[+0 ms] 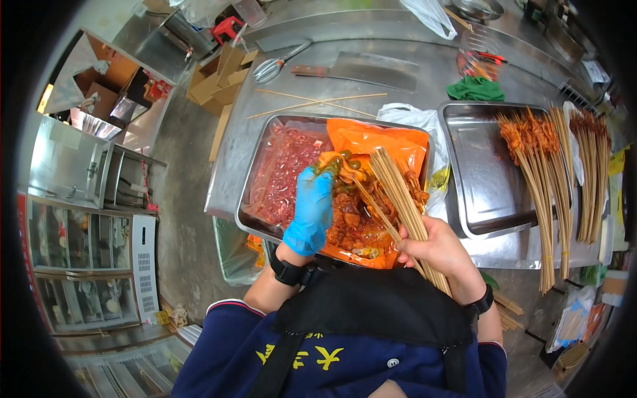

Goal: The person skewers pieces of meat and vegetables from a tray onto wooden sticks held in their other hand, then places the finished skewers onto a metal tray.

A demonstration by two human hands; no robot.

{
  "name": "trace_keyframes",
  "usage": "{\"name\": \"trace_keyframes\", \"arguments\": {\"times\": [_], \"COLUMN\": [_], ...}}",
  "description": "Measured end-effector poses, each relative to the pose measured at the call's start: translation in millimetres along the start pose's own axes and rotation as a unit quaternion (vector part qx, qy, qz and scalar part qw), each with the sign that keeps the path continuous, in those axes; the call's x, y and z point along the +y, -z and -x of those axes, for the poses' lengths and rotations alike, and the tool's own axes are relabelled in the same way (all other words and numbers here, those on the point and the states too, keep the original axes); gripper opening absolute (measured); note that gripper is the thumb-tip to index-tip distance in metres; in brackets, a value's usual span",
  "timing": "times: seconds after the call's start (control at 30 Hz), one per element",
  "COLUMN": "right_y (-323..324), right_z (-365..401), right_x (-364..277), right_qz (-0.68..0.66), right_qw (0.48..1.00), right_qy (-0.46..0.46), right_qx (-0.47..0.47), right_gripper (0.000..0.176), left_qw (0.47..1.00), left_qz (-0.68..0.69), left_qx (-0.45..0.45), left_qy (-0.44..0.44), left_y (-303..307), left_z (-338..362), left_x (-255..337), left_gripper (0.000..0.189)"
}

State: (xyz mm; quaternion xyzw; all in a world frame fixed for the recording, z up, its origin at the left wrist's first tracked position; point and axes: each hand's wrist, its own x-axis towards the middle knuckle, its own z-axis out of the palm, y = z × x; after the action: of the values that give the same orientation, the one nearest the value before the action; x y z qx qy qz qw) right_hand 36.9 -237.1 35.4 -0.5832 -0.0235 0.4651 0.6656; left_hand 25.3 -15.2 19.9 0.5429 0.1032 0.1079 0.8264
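A blue glove covers my left hand (310, 209), its fingers closed on an orange marinated piece (332, 161) beside green peppers (353, 164). The fingertips are partly hidden. My bare right hand (434, 247) grips a thick bundle of bamboo skewers (405, 196); one or more thinner sticks point off toward the left. Both hands are over a metal tray (247, 222). In it, red marinated meat (346, 222) lies in an opened orange bag (391, 137), next to a clear bag of raw minced-looking meat (286, 174).
To the right, a second metal tray (481, 172) holds loaded skewers (531, 136) at its right side, with more skewers (590, 172) beyond. Behind are a cleaver (375, 71), scissors (271, 68), crossed sticks (318, 101) and a green cloth (476, 89). Cardboard boxes (215, 86) stand left.
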Motion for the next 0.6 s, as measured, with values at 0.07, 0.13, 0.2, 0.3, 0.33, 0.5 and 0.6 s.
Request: {"name": "trace_keyframes", "arguments": {"times": [0.07, 0.13, 0.2, 0.3, 0.33, 0.5, 0.6], "right_y": [-0.6, -0.9, -1.3, -2.6, -2.9, -0.3, -1.1], "right_z": [-0.3, -0.4, -0.5, 1.9, 2.3, -0.1, -0.1], "right_x": [-0.2, 0.3, 0.5, -1.0, -1.6, 1.8, 0.5], "right_qz": [0.002, 0.005, 0.008, 0.019, 0.026, 0.008, 0.002], "right_qw": [1.0, 1.0, 1.0, 1.0, 1.0, 1.0, 1.0], "right_qy": [0.0, -0.002, 0.0, 0.001, 0.0, 0.007, 0.009], "right_qx": [0.001, 0.004, 0.001, 0.002, 0.004, 0.004, 0.008], "right_gripper": [0.013, 0.013, 0.013, 0.012, 0.012, 0.012, 0.011], "left_qw": [0.999, 0.999, 0.999, 0.998, 0.997, 0.999, 0.995], "left_qz": [0.013, 0.005, -0.003, -0.018, -0.027, -0.024, -0.085], "left_qx": [0.016, 0.03, 0.035, 0.051, 0.063, 0.035, 0.021], "left_qy": [0.027, 0.02, 0.021, 0.032, 0.042, 0.011, -0.044], "left_y": [1.8, -2.0, -1.6, 0.5, 1.4, -7.7, -11.7], "left_z": [-1.8, -0.2, -0.8, -4.0, -4.6, 1.4, 5.2], "left_x": [2.6, 5.3, 4.5, 2.1, 1.6, 5.4, 6.8], "left_gripper": [0.026, 0.027, 0.027, 0.027, 0.027, 0.026, 0.025]}}
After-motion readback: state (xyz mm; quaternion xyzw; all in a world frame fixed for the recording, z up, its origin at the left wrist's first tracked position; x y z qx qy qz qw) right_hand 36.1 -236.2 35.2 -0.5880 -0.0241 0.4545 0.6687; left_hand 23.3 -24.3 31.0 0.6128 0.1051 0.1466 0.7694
